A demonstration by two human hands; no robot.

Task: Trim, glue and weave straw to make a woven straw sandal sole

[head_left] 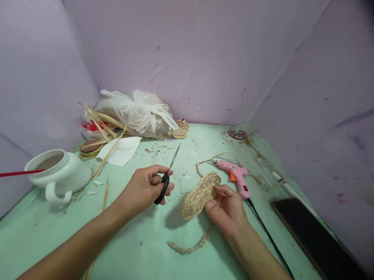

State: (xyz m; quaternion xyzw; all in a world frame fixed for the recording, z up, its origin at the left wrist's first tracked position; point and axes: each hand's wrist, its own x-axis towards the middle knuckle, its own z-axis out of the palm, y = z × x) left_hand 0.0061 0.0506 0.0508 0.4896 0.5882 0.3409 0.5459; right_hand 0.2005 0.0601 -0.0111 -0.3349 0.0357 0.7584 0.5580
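My left hand (148, 185) is closed round the black handles of a pair of scissors (165, 183), whose narrow metal blades point up and away. In my right hand (227, 208) is a woven straw sole (199, 197), oval and slightly narrowed in the middle, pinched by its right edge above the table. A loose braided straw cord (193, 250) curves on the table below it; whether it joins the sole is hidden by my hand. Just beyond lies a pink hot glue gun (235, 175) with an orange trigger. Another stretch of cord (198, 166) loops beside its nozzle.
A white pot (64, 172) with a red stick (11, 174) stands at left. Behind are a white plastic bag (136, 113), straw strips (107, 127), white paper (121, 151) and a small woven piece (180, 130). A dark flat slab (315, 237) lies right, near the glue gun's cord (268, 235).
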